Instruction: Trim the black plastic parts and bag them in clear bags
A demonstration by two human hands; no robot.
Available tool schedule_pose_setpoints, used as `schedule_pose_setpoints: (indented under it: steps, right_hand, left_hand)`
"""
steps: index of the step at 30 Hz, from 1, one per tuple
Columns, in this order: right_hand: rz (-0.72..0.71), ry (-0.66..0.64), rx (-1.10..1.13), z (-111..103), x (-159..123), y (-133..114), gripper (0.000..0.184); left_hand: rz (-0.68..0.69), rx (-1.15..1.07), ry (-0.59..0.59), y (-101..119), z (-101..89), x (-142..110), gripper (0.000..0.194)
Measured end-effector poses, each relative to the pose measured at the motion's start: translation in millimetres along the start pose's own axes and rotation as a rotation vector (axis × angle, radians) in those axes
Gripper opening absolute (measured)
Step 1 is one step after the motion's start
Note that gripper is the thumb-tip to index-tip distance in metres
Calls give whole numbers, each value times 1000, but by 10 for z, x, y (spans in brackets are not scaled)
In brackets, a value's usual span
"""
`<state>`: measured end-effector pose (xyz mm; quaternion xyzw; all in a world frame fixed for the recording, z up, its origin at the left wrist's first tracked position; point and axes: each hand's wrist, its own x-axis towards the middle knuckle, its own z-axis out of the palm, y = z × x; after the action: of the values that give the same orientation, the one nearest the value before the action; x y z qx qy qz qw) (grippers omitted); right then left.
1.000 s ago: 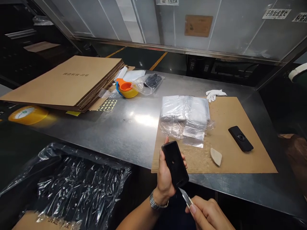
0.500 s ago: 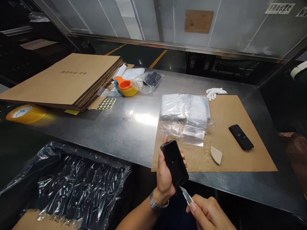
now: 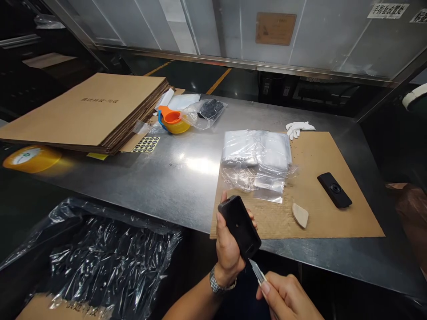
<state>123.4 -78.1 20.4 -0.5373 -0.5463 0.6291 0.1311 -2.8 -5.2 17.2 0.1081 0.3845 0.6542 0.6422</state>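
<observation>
My left hand [image 3: 228, 242] grips a black oblong plastic part [image 3: 239, 227], held upright just in front of the table's near edge. My right hand [image 3: 287, 297] is closed on a thin metal blade [image 3: 257, 270], whose tip touches the lower end of the black part. A second black part [image 3: 334, 190] with a round hole lies on the brown cardboard sheet [image 3: 320, 222], to the right. A small beige wedge [image 3: 300, 215] lies on the same sheet near its front.
A pile of clear plastic bags [image 3: 256, 158] sits on the cardboard sheet, and a white glove [image 3: 297, 128] behind it. Stacked flat cartons [image 3: 86, 111], tape rolls [image 3: 173, 122], a sticker sheet [image 3: 146, 144] and a bagged dark item [image 3: 208, 111] lie left. A bin lined with black plastic [image 3: 96, 262] stands below.
My left hand has shifted the black part slightly to the left and tilted it a little. The blade stays at its lower end.
</observation>
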Motion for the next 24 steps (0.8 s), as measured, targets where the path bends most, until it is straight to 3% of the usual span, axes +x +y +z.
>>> schedule_pose_setpoints:
  steps: [5, 7, 10, 12, 14, 19, 24]
  right_hand:
    - [11, -59, 145, 0, 19, 26, 51]
    - [-26, -6, 77, -9, 1, 55, 46]
    - [-310, 245, -263, -4, -27, 108, 31]
    - [-573, 429, -538, 22, -28, 133, 36]
    - [-731, 565, -780, 65, -16, 135, 47]
    - [-715, 735, -1072, 168, 2, 79, 54]
    - [-713, 720, -1199, 152, -15, 59, 34]
  left_hand:
    - [73, -28, 56, -16, 7, -15, 52]
    - [102, -69, 85, -13, 19, -21, 51]
    - [153, -132, 118, 9, 50, -31, 51]
    - [195, -157, 134, 28, 72, -42, 51]
    - [246, -157, 148, 43, 87, -56, 50]
    - [360, -125, 127, 47, 88, -82, 50]
    - [419, -99, 117, 41, 87, -91, 46]
